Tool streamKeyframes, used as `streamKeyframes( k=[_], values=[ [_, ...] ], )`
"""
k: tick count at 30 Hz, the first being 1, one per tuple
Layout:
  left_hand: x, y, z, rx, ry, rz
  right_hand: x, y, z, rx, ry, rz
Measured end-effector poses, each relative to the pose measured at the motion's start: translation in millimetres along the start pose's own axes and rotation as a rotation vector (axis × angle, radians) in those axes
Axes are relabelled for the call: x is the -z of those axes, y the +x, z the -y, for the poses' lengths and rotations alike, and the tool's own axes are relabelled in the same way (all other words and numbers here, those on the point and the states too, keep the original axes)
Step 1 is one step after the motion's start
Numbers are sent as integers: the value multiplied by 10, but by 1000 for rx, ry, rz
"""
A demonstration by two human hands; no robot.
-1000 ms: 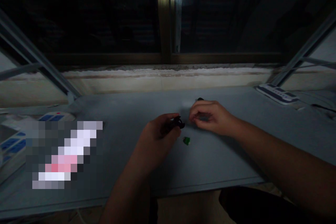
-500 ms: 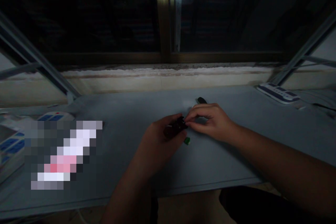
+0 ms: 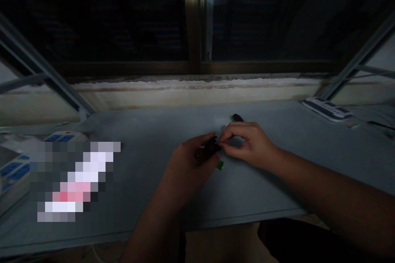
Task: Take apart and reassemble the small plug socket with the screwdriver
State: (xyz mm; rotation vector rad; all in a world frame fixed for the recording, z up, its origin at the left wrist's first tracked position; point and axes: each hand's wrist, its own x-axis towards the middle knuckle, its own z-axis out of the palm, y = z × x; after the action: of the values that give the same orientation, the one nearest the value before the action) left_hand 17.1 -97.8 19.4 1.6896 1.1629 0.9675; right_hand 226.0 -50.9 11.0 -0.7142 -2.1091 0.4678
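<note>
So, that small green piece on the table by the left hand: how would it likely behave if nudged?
The green piece is probably light, being tiny beside the left hand. Its outline looks blocky, so it may slide on the flat table rather than roll. Stiffness is harder to judge, with part of it hidden.

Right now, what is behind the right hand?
Beyond the right hand, part of a black object shows on the table; whatever lies beneath the hand is covered.

Smooth matt tabletop [image 3: 148,131], glossy window glass [image 3: 123,20]
Sheeny metal-looking window frame [image 3: 190,16] and rough ledge [image 3: 154,85] at twelve o'clock; smooth plastic power strip [image 3: 327,109] at three; dark plastic-looking piece [image 3: 211,146] toward five.
</note>
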Motion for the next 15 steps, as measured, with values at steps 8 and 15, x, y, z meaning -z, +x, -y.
streamKeyframes(
  k=[8, 15],
  values=[
    [-2, 15, 34, -31, -9, -10, -16, -4, 3, 27, -18, 17],
    [-7, 11, -25, 32, -46, -64, -21, -15, 41, 68, 53, 38]
  ],
)
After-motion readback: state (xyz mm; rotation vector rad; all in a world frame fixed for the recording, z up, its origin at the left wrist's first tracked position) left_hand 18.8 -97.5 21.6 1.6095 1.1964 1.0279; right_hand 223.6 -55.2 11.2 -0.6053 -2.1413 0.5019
